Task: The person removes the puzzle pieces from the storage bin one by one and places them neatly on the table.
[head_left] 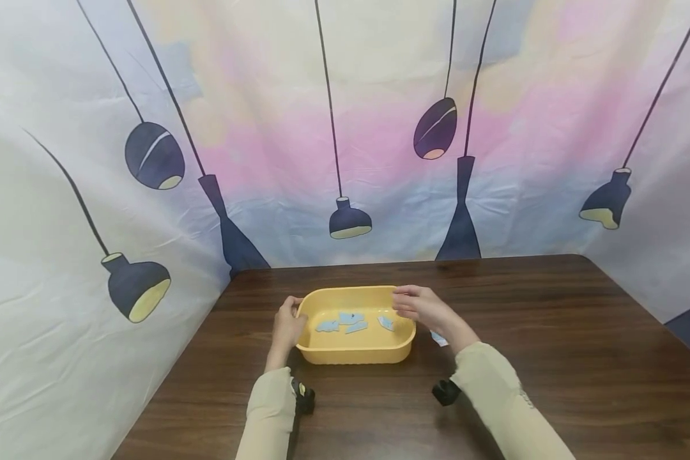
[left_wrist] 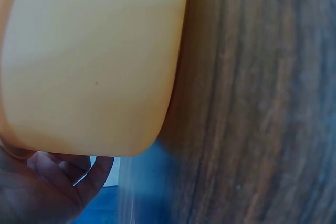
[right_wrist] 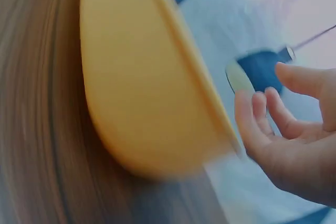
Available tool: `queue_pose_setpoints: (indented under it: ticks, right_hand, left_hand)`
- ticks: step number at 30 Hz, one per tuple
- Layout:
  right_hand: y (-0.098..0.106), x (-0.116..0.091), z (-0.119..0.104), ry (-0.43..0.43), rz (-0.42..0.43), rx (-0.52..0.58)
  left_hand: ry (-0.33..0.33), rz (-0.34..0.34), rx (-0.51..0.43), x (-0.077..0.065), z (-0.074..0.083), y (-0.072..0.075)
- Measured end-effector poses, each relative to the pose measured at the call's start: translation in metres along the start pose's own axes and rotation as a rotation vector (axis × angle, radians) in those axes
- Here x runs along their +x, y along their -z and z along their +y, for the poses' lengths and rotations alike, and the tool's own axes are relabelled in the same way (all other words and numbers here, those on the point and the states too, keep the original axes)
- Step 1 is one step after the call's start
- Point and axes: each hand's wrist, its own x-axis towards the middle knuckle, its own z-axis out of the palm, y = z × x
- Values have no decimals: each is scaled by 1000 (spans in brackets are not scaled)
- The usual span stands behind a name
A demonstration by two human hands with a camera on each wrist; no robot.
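A yellow plastic basin (head_left: 351, 356) sits on the table, with several torn light-blue paper pieces (head_left: 351, 317) lying on its bottom. My left hand (head_left: 287, 329) grips the basin's left end, thumb at the rim and fingers curled round the outside; the left wrist view shows these fingers (left_wrist: 92, 179) under the basin's end wall. Over the right rim hovers my right hand (head_left: 428, 310). Its fingers bend loosely and hold nothing in the right wrist view, where the hand (right_wrist: 289, 140) is apart from the basin wall. Another blue scrap (head_left: 439, 338) lies on the table, partly hidden by the right wrist.
The dark wood-grain table (head_left: 552, 358) extends on both sides of the basin. Behind it hangs a pastel cloth (head_left: 287, 115) printed with lamps. A black wrist device (head_left: 445, 391) is below the right forearm, another (head_left: 303, 396) beside the left.
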Motion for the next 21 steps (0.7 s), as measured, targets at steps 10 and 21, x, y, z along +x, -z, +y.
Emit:
queue_pose_setpoints:
  ticks: [10, 21]
  right_hand:
    - [-41, 23, 12, -145, 14, 251]
    - [-52, 30, 15, -281, 108, 109]
  left_hand:
    - [16, -4, -22, 0, -1, -2]
    - [19, 10, 19, -1, 0, 1]
